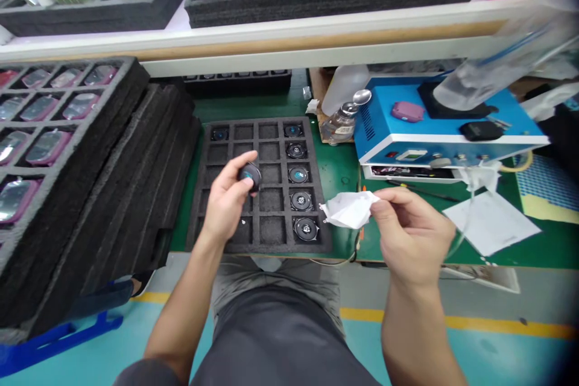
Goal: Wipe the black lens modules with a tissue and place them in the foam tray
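- Two hands are working over the green bench mat [335, 172]: I am holding one thing in each.
- I am pinching a small round black part with a teal centre [250, 175] between the thumb and fingertips of my left hand [226, 202], lifted just above the black foam grid tray [199, 193].
- I am hovering that part over the tray's middle columns, whose cells are showing bare foam.
- I am gripping a crumpled white wipe [349, 209] between the thumb and forefinger of my right hand [409, 235], just beside the tray's right edge.
- Five similar round black parts [298, 175] are sitting one per cell down the tray's right column, and one more is lying in the top left cell.
- A blue and white box-shaped machine [434, 126] is standing behind my right hand, with a small clear glass bottle [340, 122] just left of it.
- Stacked black foam trays holding pink shiny pieces [49, 145] are rising at my left.
- A white paper sheet [491, 223] is lying on the mat to my right.
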A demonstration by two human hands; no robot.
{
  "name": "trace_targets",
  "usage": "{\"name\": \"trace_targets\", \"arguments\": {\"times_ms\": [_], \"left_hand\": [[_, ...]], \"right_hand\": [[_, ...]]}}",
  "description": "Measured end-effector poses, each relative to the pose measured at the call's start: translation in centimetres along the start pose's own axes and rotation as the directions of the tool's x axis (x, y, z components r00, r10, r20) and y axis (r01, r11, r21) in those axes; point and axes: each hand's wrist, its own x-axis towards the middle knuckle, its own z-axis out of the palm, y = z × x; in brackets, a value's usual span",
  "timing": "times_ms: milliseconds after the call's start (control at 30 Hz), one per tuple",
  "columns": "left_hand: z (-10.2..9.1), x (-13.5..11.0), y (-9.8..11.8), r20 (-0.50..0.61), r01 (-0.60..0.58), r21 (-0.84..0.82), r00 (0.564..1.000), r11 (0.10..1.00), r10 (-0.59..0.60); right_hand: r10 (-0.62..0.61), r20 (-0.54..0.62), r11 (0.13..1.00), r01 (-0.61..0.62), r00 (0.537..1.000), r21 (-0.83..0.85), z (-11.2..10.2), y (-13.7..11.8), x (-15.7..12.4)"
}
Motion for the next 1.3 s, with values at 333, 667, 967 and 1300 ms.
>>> {"name": "trace_targets", "arguments": {"times_ms": [333, 667, 967, 1300], "left_hand": [[2.4, -3.1, -1.6, 0.114, 0.183, -0.154, 0.979, 0.971, -0.167], [2.0, -3.7, -1.7, 0.107, 0.119, 0.061, 0.986, 0.991, -0.125], [1.2, -6.2, -4.5, 0.043, 0.079, 0.794, 0.982, 0.602, -0.186], [-1.2, -3.7, -3.2, 0.017, -0.038, 0.980, 0.994, 0.197, 0.107]], "right_hand": [[-0.039, 0.188, 0.998, 0.048, 0.981, -0.039, 0.8, -0.9, -0.8], [-0.036, 0.219, 0.998, 0.046, 0.975, -0.043, 1.1, -0.8, -0.8], [0.018, 0.157, 0.998, -0.008, 0.987, -0.064, -0.2, 0.0, -0.5], [0.021, 0.140, 0.999, -0.015, 0.990, -0.049, -0.5, 0.9, -0.1]]}}
